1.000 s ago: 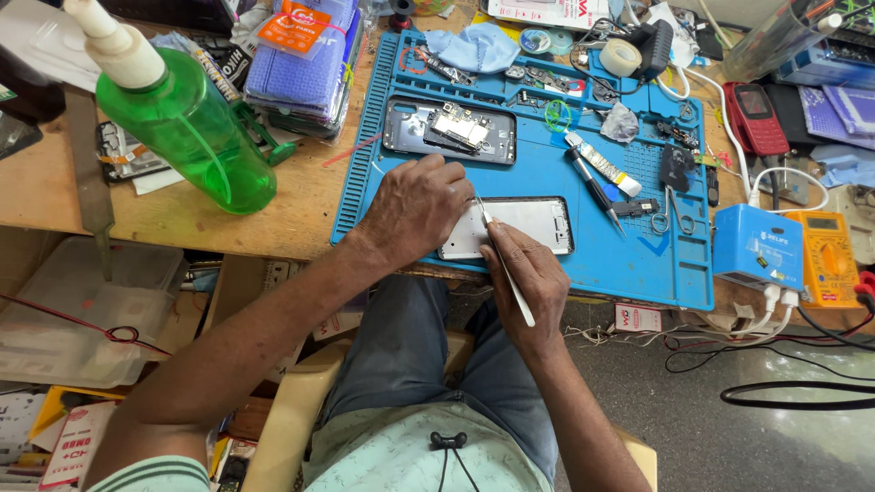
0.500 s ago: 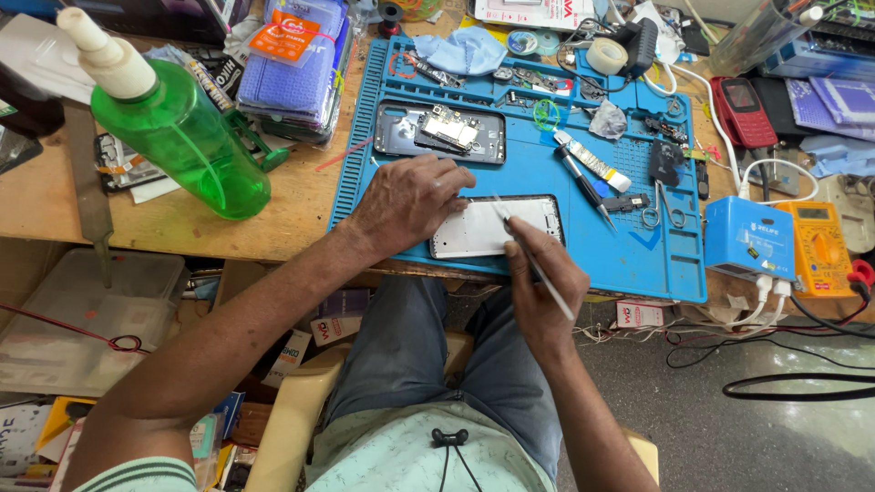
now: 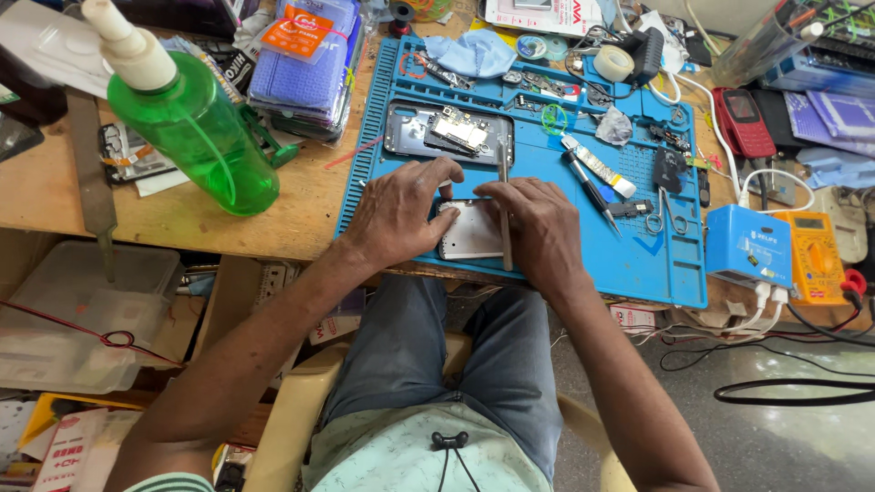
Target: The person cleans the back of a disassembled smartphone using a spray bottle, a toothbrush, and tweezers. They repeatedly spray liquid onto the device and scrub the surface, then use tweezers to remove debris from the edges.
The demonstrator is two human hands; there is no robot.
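Nearest the seated person, both hands rest on a white phone back (image 3: pixel 471 235) lying at the front edge of the blue work mat (image 3: pixel 638 264). The left hand (image 3: pixel 398 211) lies flat, fingers spread over the phone's left side and pinning it to the mat, closed on nothing. The right hand (image 3: pixel 540 228) covers the phone's right side and grips a thin metal pry tool (image 3: pixel 504 214) that stands along that edge, its upper end poking out above the knuckles. The step in hand looks like prying the casing apart along its seam; the tip is hidden, so how far it sits in cannot be told. The next move likely calls for steady downward hold from the left and a gentle slide of the tool along the seam without slipping. Just beyond lies an opened phone (image 3: pixel 448 133) with its circuit board showing. The mat's far trays hold small parts and screws, too small to sort out. To the left, on the wooden table (image 3: pixel 55 196), stands a green bottle (image 3: pixel 193 137), see-through, its liquid level unclear.
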